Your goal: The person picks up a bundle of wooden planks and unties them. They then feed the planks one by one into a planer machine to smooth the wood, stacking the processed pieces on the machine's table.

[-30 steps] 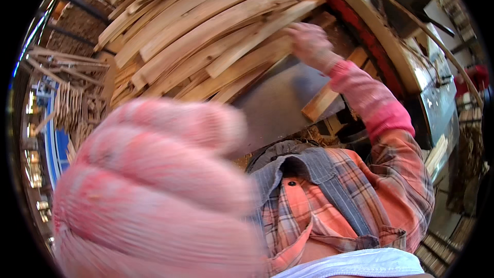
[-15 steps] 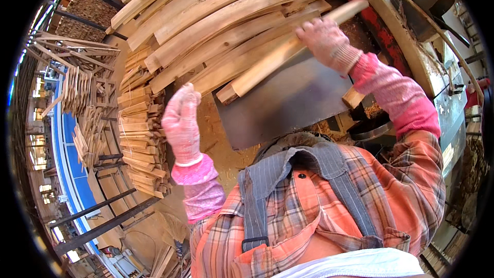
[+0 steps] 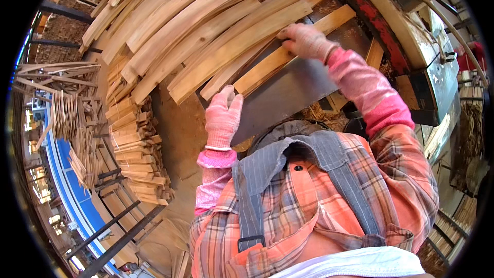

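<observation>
Evidently, the wooden board (image 3: 267, 70) lies across the metal worktop (image 3: 288, 98) | presumably light, stiff, dry; best held by its long edges | left grip (image 3: 223, 121), fingers slightly parted, at its left end | right grip (image 3: 307, 42) curls over it; whether pinching, cannot tell.

Gloves (image 3: 224, 121) are pink, the plank (image 3: 266, 71) tan, the shirt (image 3: 399, 185) orange plaid (straps (image 3: 352, 198) pinstriped blue-grey)
</observation>
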A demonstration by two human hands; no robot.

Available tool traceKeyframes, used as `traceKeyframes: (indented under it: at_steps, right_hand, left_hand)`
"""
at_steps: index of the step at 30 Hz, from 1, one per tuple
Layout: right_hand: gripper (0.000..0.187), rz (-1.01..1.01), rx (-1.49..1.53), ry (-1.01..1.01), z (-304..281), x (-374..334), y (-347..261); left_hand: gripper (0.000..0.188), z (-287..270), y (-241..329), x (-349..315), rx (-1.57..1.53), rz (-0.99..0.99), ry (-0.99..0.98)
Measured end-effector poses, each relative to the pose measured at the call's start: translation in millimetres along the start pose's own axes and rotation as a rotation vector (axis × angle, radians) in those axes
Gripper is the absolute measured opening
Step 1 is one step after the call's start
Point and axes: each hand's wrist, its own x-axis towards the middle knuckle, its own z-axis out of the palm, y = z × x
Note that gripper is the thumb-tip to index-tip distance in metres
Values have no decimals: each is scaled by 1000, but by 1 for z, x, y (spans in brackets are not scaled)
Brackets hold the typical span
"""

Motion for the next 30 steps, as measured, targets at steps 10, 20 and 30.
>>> traceKeyframes:
  at_steps: [10,20,30]
  right_hand:
    - [36,142,-160,302,25,-55,67]
    - [26,273,-245,338,-2,-81,123]
    - [26,-14,34,482,10,-28,-75]
  left_hand:
    - [63,-74,3,40,846,230,137]
    - [70,-107,-22,83,1075,291,-14]
    - [63,-49,2,13,346,304,-340]
